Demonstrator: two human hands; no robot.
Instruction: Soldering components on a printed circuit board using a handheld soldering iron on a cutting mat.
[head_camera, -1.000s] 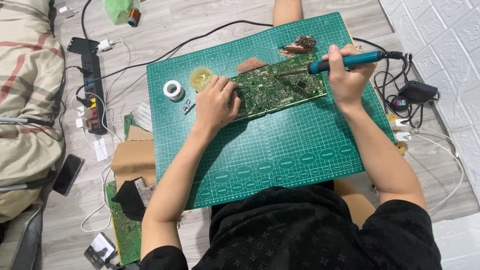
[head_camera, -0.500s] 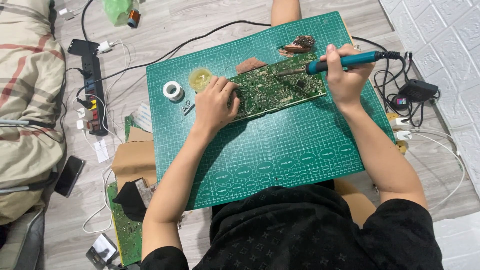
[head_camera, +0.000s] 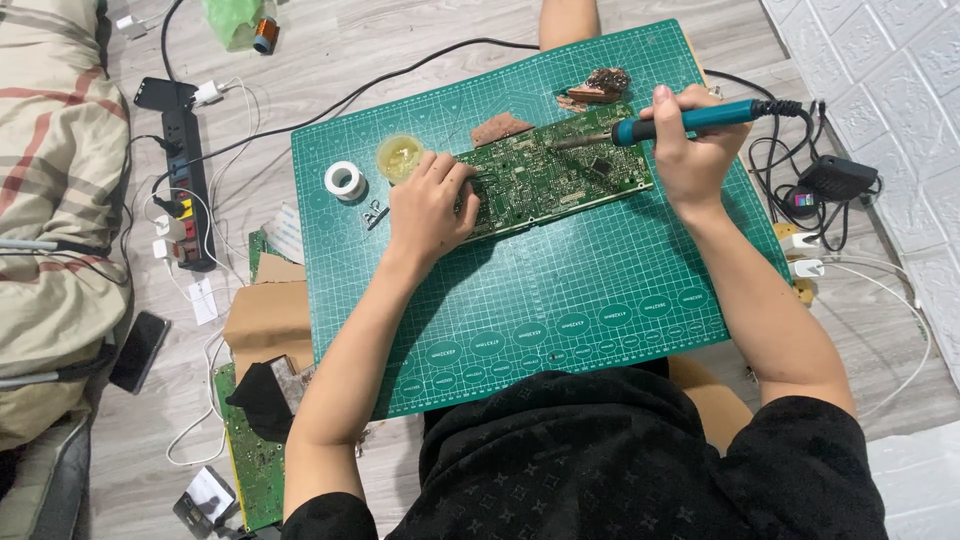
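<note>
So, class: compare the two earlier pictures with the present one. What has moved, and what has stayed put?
Almost nothing moved. The right hand keeps its grip on the blue soldering iron, whose handle has tilted very slightly. The left hand still presses on the green circuit board. Solder spool, flux tin and cutting mat are unchanged.

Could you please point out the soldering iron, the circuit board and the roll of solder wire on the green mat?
soldering iron (head_camera: 690, 119): head view, on its blue handle.
circuit board (head_camera: 560, 172): head view, on its bare middle.
roll of solder wire (head_camera: 345, 180): head view, on its white rim.
</note>
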